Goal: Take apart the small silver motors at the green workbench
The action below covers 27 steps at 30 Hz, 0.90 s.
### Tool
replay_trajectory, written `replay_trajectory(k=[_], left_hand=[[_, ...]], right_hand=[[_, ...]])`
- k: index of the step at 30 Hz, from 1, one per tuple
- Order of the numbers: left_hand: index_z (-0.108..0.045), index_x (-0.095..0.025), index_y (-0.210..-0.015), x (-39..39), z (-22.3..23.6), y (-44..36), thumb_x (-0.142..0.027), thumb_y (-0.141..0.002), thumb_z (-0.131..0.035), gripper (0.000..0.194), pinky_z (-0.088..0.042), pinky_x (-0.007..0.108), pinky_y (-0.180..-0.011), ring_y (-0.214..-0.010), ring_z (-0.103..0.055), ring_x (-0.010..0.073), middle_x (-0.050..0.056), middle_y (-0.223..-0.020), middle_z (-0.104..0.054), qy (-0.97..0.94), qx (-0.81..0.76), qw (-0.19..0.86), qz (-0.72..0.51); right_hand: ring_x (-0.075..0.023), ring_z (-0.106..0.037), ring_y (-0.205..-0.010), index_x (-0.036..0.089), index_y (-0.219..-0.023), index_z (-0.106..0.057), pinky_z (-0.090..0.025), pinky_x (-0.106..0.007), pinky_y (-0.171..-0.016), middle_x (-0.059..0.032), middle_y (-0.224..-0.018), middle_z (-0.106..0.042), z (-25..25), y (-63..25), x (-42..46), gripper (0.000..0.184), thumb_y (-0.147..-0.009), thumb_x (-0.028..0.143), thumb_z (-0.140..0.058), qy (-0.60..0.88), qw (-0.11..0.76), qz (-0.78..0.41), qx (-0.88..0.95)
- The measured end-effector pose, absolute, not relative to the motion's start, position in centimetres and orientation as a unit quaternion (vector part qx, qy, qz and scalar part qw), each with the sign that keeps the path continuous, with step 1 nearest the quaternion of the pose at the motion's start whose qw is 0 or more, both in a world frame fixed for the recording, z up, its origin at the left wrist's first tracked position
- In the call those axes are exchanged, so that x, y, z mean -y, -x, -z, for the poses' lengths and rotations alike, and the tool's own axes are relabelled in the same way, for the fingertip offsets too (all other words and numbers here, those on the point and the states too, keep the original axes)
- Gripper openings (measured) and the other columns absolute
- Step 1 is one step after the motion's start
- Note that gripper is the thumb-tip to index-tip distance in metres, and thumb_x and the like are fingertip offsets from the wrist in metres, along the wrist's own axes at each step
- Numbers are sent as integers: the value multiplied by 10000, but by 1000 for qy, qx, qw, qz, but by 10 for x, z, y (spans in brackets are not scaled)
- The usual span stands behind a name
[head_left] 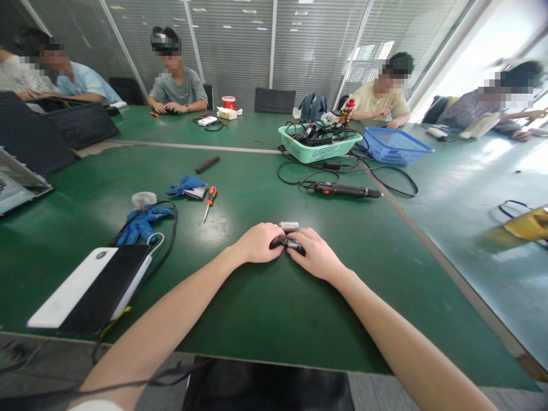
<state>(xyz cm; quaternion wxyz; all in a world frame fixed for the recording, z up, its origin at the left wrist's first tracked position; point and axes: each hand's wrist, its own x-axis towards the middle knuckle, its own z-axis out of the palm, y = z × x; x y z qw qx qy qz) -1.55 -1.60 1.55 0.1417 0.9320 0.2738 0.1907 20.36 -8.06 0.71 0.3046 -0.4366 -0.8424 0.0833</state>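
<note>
My left hand [262,244] and my right hand [315,252] meet low over the middle of the green table. Between them is a small black and grey part [294,245], its kind hard to make out. The fingers of both hands are curled round its two ends and hide much of it. Just beyond the fingertips lies a short silver cylinder [289,225]; I cannot tell whether it touches the hands. A screwdriver [210,200] with an orange and black handle rests to the left. Farther off on the right is a black electric screwdriver [346,190] with a cord.
Blue gloves [141,224] and a white and black power bank [92,288] with cables lie on the left. A dark bar [207,165] is beyond them. A green basket [319,149] of cables stands beside a blue basket [396,147]. Several people sit around the table.
</note>
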Motion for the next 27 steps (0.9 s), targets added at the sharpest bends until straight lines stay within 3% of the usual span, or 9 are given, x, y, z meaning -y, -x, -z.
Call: replay_trajectory(k=[11,23,27], left_hand=[[-577,-200,-876,17,-15,16,-277,-830,-605,93,-479,344,-755,-834,-609,212,50,-886,-648,-937,-268,121,-188],[-584,-202,-884,13,-15,16,-279,-842,-592,88,-486,360,-773,-858,-618,222,57,-900,-657,-935,-278,130,-177],[-584,-198,-891,13,-15,16,-264,-837,-595,86,-482,354,-780,-858,-618,219,56,-899,-656,-934,-273,132,-188]], right_hand=[[-258,-607,-997,217,-1014,-602,-521,-425,-916,-86,-1046,-670,-14,-192,71,151,-866,187,-617,441,269,-89,852],[-268,-616,-976,236,-1046,-617,-537,-430,-889,-76,-996,-664,-4,-191,69,208,-849,169,-605,446,304,-96,836],[-306,-589,-1138,223,-1177,-616,-513,-493,-1000,-122,-1188,-650,-9,-192,67,311,-867,206,-592,442,334,-71,830]])
